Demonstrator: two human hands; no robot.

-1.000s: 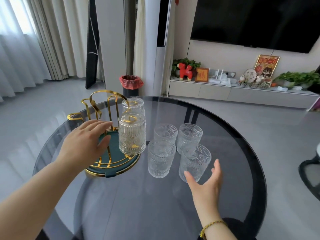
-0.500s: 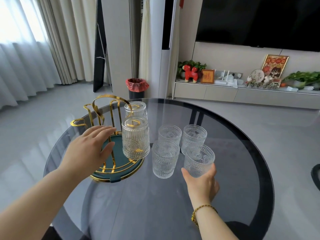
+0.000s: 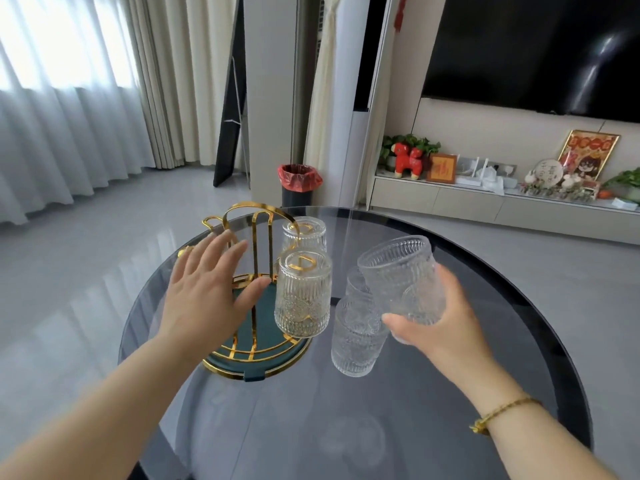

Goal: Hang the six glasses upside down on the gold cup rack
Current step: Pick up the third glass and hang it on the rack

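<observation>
Right hand [image 3: 438, 327] grip around lifted glass [image 3: 401, 275]; left hand [image 3: 207, 292] spread, perhaps touching gold rack [image 3: 258, 237].

Bright daylight through sheer curtains [image 3: 52, 109] at left, glare on floor, wide-angle edge bending.

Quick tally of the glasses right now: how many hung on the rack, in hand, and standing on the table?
Hung upside down on the gold rack: 2
Held in the right hand: 1
Standing on the table, visible: 2
Total visible: 5; a sixth may be hidden behind the lifted glass.
</observation>
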